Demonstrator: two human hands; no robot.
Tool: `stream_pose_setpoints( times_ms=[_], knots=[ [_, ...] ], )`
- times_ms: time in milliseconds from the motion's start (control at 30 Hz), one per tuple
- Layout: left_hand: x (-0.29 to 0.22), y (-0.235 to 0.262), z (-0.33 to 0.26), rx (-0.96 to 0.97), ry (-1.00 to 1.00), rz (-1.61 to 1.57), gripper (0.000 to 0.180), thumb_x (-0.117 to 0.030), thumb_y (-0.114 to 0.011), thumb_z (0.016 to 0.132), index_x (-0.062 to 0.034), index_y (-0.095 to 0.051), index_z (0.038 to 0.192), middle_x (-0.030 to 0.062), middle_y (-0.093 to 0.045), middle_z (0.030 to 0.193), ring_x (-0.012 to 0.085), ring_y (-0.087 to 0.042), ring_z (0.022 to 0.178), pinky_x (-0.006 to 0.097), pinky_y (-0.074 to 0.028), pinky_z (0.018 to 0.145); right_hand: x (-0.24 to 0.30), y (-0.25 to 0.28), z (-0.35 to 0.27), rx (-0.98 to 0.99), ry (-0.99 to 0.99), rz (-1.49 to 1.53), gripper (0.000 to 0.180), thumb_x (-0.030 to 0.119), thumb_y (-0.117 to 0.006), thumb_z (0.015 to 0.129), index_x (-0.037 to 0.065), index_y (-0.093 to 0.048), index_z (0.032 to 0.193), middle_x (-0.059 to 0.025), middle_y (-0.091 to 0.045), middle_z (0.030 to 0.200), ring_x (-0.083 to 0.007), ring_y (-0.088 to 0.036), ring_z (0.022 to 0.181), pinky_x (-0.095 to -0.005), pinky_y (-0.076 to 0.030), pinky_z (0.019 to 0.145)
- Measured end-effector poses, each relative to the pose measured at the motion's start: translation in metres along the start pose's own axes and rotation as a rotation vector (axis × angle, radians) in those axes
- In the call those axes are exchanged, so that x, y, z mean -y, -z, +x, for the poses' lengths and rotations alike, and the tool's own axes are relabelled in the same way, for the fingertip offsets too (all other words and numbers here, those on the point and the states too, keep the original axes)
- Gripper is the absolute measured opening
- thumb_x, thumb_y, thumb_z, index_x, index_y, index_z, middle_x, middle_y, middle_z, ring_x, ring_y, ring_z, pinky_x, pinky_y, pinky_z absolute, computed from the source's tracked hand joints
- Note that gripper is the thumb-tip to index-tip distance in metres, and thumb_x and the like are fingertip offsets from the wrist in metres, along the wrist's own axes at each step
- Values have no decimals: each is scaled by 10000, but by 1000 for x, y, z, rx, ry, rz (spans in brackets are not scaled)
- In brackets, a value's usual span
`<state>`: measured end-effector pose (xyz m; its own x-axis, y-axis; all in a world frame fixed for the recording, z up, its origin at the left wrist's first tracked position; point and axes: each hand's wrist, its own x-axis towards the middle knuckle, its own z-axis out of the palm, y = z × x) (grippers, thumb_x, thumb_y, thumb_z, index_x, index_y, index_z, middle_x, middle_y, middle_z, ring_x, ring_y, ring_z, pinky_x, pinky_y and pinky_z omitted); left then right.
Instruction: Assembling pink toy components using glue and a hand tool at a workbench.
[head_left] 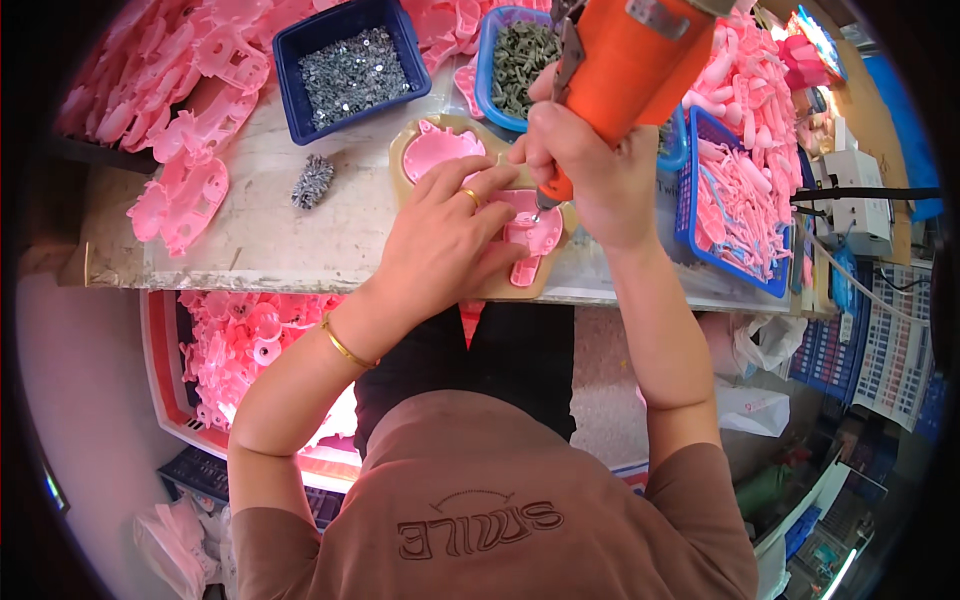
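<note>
In my right hand (pixel 600 170) is an orange electric screwdriver (pixel 625 65), gripped with its tip pointing down and to the left. The tip meets a pink plastic shell part (pixel 545 232) lying in a tan fixture (pixel 408 185) at the table's front edge. My left hand (pixel 445 220) lies over the fixture with its fingers spread, some of them across the pink part and hiding some of it. Another pink shell (pixel 440 146), rounded and hollow, sits in the fixture's far left recess. Whether a screw is under the tip is too small to tell.
A dark blue bin (pixel 283 75) holds small silver screws, with a loose screw pile (pixel 312 182) nearby. A light blue tub (pixel 484 80) contains dark metal pieces. Pink shells (pixel 190 180) heap at left. A blue basket (pixel 690 190) of thin pink parts stands right; a red crate (pixel 165 370) sits below.
</note>
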<state>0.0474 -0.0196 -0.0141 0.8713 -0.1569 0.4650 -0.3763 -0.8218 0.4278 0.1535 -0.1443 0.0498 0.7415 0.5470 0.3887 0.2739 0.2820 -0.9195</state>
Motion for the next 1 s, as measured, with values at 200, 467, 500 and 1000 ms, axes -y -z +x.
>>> stream_pose_setpoints(
  times_ms=[200, 467, 500, 1000],
  knots=[
    [-1, 3, 2, 12, 0, 31, 283, -255, -790, 731, -88, -688, 936, 68, -622, 1119, 313, -544, 1154, 435, -456, 963, -5, -2, -7, -44, 13, -31, 171, 1, -622, 845, -22, -560, 1002, -18, -556, 649, -84, -543, 516, -229, -495, 502],
    [0, 1, 2, 54, 10, 51, 309, -291, -757, 747, -36, -676, 902, 90, -597, 1276, 301, -526, 1180, 423, -422, 1015, -5, -1, -7, -44, -38, -9, 382, 38, -678, 861, -29, -544, 1213, -50, -616, 976, -81, -602, 619, -212, -506, 522],
    [0, 3, 3, 50, 9, 54, 309, -291, -757, 747, -36, -676, 902, 90, -597, 1276, 301, -526, 1180, 423, -422, 1015, -4, -1, -5, 12, -86, -6, 405, 66, -702, 872, -24, -535, 1230, -55, -615, 1012, -81, -608, 645, -211, -508, 533],
    [-21, 22, -40, 43, 142, 156, 446, -294, -749, 807, -164, -614, 1211, 143, -471, 1422, 343, -422, 1322, 509, -348, 1102, 115, 20, 130, -225, 443, -510, 522, 364, -584, 997, -16, -513, 1349, -93, -660, 1144, -141, -631, 956, -250, -482, 880]
  ],
)
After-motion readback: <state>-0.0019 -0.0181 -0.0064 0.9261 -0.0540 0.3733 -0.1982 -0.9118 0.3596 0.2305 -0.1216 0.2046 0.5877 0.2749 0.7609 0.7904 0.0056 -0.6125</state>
